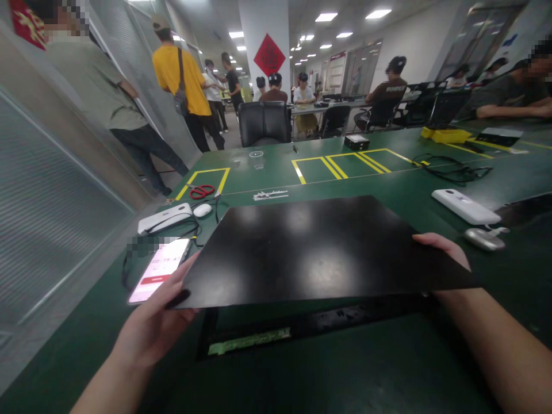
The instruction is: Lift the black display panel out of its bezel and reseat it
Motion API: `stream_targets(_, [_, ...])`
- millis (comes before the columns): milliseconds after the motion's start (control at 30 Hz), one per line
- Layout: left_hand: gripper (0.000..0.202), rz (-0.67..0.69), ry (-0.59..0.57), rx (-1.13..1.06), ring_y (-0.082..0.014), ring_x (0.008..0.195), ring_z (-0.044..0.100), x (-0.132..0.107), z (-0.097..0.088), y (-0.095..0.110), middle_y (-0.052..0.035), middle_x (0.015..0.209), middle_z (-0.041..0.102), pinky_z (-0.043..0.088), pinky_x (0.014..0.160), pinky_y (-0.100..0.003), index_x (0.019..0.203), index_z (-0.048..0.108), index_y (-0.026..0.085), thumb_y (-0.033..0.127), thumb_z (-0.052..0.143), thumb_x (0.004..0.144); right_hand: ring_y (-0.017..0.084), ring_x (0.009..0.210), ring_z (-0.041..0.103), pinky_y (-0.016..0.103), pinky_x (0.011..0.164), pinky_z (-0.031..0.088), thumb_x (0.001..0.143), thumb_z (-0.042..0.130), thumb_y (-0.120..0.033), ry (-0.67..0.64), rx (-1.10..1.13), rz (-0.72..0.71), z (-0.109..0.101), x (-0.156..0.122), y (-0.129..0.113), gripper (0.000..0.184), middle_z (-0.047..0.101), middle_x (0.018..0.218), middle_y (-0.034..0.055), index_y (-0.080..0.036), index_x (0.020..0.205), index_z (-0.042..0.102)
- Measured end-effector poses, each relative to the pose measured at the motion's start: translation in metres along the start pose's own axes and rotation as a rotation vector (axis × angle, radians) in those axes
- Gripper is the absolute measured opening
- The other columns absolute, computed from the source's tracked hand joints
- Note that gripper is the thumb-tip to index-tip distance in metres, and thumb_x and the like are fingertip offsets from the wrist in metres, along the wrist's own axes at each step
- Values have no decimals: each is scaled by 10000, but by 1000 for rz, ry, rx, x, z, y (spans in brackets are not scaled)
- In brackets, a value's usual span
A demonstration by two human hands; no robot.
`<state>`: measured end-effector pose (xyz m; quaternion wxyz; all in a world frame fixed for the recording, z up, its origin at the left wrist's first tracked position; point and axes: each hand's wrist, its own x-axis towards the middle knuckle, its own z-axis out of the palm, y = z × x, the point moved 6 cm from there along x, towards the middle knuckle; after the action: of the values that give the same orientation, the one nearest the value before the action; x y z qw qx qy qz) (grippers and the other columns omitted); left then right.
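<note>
A flat, glossy black panel is held up over the green table by both hands, ceiling light reflecting off it. My left hand grips its left edge near the front corner, fingers under it. My right hand is closed on the right edge, thumb on top and the other fingers hidden below. Beneath the panel a black frame lies on the table, partly covered. A green strip shows along the frame's near side.
To the left lie a lit phone, a white device with cables, a white mouse and red scissors. A white power bank is at right. Yellow tape marks the table's far part. People stand and sit beyond.
</note>
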<state>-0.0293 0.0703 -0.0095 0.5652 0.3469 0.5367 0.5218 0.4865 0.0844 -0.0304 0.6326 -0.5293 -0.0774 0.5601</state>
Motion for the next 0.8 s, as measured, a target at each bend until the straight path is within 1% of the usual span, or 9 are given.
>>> stream_targets(67, [527, 12, -4, 13, -326, 1023, 790, 0, 2, 1, -6, 1306, 815, 682, 672, -338, 1266, 797, 345, 405, 784, 743, 282, 598, 774, 415, 556, 670, 669, 631, -110, 115, -48, 107, -3, -4, 10, 222, 783, 677, 10, -243, 812, 737])
stream_targets(167, [530, 31, 15, 17, -351, 1055, 788, 0, 3, 3, -24, 1284, 822, 686, 687, -365, 1247, 796, 314, 379, 766, 722, 248, 535, 747, 356, 488, 645, 708, 682, -134, 194, -78, 48, -4, -4, 10, 187, 760, 634, -25, -276, 817, 739])
stream_targets(233, [529, 51, 21, 17, -345, 1056, 790, 0, 4, 3, -37, 1238, 835, 680, 693, -349, 1233, 790, 283, 364, 771, 710, 255, 576, 764, 358, 515, 656, 729, 717, -179, 155, -66, 23, -3, 1, 9, 177, 776, 669, -20, -280, 869, 755])
stream_targets(333, [572, 73, 1, 2, -354, 1098, 781, -1, 4, 4, -58, 1225, 834, 679, 772, -362, 1264, 763, 245, 339, 780, 700, 290, 696, 800, 394, 600, 679, 722, 779, -248, -17, -114, 45, 1, 14, 12, 236, 817, 787, 22, -262, 957, 771])
stream_targets(467, [596, 86, 9, -67, -370, 1147, 764, -9, 4, 10, -58, 1237, 829, 673, 870, -418, 1262, 756, 244, 274, 802, 669, 293, 746, 809, 361, 616, 672, 575, 862, -107, -183, -392, 53, 3, 24, 17, 489, 841, 897, 37, -265, 1031, 783])
stream_targets(533, [577, 86, -9, -122, -354, 1137, 768, -17, 8, 13, -51, 1227, 834, 666, 880, -409, 1242, 763, 252, 246, 829, 669, 279, 817, 814, 342, 683, 676, 596, 876, -138, -243, -479, 38, 6, 22, 19, 484, 846, 962, 40, -288, 1048, 789])
stream_targets(633, [548, 88, -41, -227, -277, 1093, 781, -29, 17, 19, -19, 1238, 834, 639, 855, -309, 1272, 758, 271, 223, 833, 731, 256, 916, 805, 318, 775, 667, 655, 857, -219, -253, -552, -72, 10, 17, 15, 422, 841, 1044, 54, -297, 1064, 790])
stream_targets(700, [552, 99, -33, -268, -238, 1024, 791, -33, 19, 20, -3, 1231, 837, 633, 831, -271, 1257, 767, 270, 200, 841, 714, 236, 869, 792, 310, 734, 659, 665, 832, -239, -215, -543, -141, 10, 15, 9, 441, 836, 1021, 52, -298, 1098, 776])
stream_targets(800, [575, 128, -16, -271, -219, 925, 792, -33, 21, 22, -2, 1208, 841, 637, 774, -263, 1232, 782, 260, 183, 859, 667, 209, 792, 764, 298, 672, 631, 685, 780, -256, -174, -463, -164, 9, 14, 2, 463, 828, 965, 50, -301, 1143, 728])
